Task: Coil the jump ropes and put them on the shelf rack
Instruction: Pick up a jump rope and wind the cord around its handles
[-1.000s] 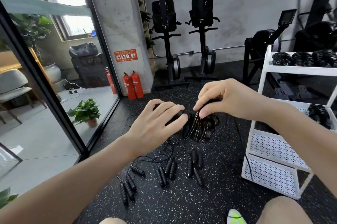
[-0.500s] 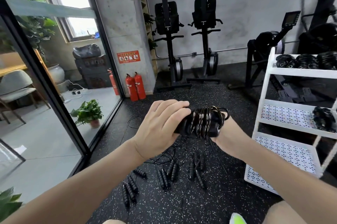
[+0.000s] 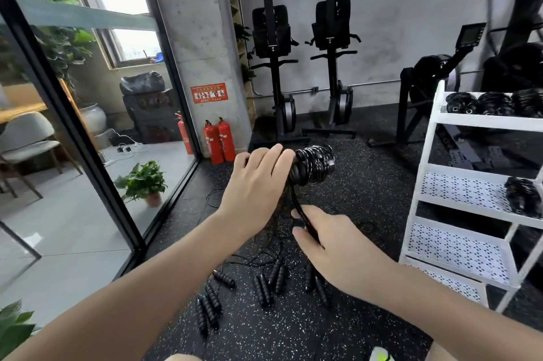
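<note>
Left hand (image 3: 258, 184) grips the coil (image 3: 313, 165); right hand (image 3: 329, 237) pinches its tail (image 3: 296, 203). If that pinch slackens, the wraps could spring loose before reaching the rack (image 3: 440, 184).

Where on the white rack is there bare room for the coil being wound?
White perforated shelf rack: the third tier down shows bare; the second is free left of its lone black coil. The top tier is crowded with coiled black ropes. The floor before the knees is cluttered with loose black rope handles.
</note>
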`<state>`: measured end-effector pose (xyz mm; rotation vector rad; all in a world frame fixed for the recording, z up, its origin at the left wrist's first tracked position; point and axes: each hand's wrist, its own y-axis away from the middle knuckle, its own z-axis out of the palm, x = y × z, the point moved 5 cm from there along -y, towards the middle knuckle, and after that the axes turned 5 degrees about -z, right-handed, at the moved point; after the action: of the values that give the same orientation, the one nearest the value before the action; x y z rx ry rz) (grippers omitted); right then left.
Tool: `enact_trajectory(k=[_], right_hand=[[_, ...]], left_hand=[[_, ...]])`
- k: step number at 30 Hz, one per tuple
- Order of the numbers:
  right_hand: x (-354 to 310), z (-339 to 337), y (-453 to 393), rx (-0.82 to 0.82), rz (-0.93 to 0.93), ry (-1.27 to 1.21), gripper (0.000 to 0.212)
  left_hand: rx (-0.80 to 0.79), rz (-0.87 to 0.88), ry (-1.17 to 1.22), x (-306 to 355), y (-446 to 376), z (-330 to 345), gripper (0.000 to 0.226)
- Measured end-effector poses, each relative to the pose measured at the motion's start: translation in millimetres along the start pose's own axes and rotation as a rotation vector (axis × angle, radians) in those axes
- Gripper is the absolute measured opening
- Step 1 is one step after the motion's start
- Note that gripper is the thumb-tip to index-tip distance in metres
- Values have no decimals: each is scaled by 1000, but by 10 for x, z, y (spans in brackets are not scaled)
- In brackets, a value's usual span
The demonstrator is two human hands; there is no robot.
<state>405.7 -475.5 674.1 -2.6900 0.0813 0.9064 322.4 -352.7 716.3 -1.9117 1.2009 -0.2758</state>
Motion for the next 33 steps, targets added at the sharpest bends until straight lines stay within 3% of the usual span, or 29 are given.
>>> enact_trajectory(k=[2, 5, 12, 15, 17, 22, 28, 31, 33], right_hand=[[-102, -180, 22, 99, -23, 117, 18], [-213, -402, 41, 187, -49, 394, 28], [-378, -886, -82, 198, -184, 642, 39], [-283, -1049, -209, 124, -172, 487, 44], [-204, -1093, -301, 36, -188, 236, 34], [56, -1048, -468, -74, -212, -226, 19], [336, -795, -469, -117, -163, -736, 20], [435, -591, -363, -122, -97, -738, 14], [513, -410, -306, -81, -5, -533, 37]], left_hand=[[-10, 54, -40, 4, 49, 26, 48], [-10, 81, -47, 20, 110, 30, 46], [45, 305, -50, 121, 186, -56, 35], [55, 427, 44, 168, 270, -98, 28], [71, 448, 126, 180, 308, -130, 27], [78, 426, 309, 150, 320, -141, 55], [88, 448, 423, 196, 276, -226, 55], [86, 370, 461, 175, 266, -211, 55], [83, 321, 451, 163, 274, -184, 50]])
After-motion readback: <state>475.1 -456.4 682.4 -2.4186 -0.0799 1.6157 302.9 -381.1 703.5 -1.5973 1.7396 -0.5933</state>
